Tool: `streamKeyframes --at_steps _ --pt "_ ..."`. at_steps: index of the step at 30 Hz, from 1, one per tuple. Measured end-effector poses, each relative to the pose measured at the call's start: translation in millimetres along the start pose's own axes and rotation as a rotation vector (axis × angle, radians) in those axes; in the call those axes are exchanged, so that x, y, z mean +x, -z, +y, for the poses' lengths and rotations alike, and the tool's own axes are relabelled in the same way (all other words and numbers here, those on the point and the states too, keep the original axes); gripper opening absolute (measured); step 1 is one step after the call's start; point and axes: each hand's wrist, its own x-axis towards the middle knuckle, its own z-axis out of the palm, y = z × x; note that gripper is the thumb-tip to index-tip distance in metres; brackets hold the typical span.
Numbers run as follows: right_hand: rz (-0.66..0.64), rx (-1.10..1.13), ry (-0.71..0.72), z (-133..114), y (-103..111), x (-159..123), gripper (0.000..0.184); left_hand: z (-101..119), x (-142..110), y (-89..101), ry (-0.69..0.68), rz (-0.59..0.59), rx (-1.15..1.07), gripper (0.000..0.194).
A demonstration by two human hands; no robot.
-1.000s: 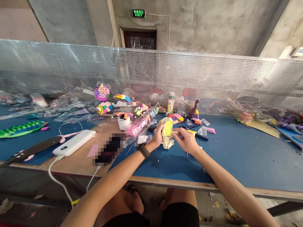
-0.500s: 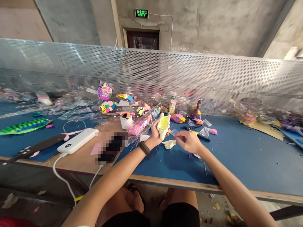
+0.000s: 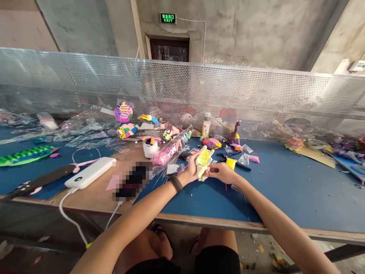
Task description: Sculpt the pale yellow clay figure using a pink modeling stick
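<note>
My left hand (image 3: 192,167) is wrapped round a cream-coloured clay figure (image 3: 202,164) with upright prongs and a yellow hollow inside. Against the figure's lower right edge, my right hand (image 3: 222,172) has its fingers pinched together; what lies between the fingertips is hidden. A pale clay piece (image 3: 202,177) shows just under the figure, partly covered by it. Close beyond the right hand are a yellow packet (image 3: 231,163) and a dark-handled tool (image 3: 243,166).
Finished-looking coloured clay animals, a white-capped bottle (image 3: 205,126), a white tub (image 3: 150,147) and pink bagged clay (image 3: 167,153) line the back. A power bank (image 3: 90,173) and a phone (image 3: 132,182) lie left, cabled. A perforated metal screen (image 3: 242,95) stands behind the table.
My right hand has moved left, from apart to against the clay figure. My left hand has brought the figure slightly right and down, over the pale piece. The yellow packet is more exposed.
</note>
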Motion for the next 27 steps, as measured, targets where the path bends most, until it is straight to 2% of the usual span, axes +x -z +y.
streamKeyframes --at_steps 5,9,12,15,21,27 --pt "0.041 0.023 -0.005 -2.4 4.1 -1.5 0.048 -1.0 3.4 2.2 -0.06 0.118 0.032 0.046" --pt "0.053 0.05 -0.103 -2.7 23.6 -5.3 0.048 -1.6 5.2 3.5 -0.069 0.137 0.06 0.046" --pt "0.239 0.152 -0.147 -4.0 41.4 -8.4 0.053 -1.7 5.7 5.8 -0.043 0.128 0.056 0.046" --pt "0.386 0.26 -0.099 -8.2 52.4 -10.1 0.057 0.0 4.8 7.3 -0.01 0.087 0.058 0.048" --pt "0.422 0.41 -0.032 -22.2 45.3 -9.0 0.05 5.0 0.3 3.9 0.019 -0.058 0.071 0.049" --pt "0.53 0.427 -0.006 -27.4 35.7 -4.7 0.042 5.2 -1.0 2.6 0.04 -0.099 0.064 0.046"
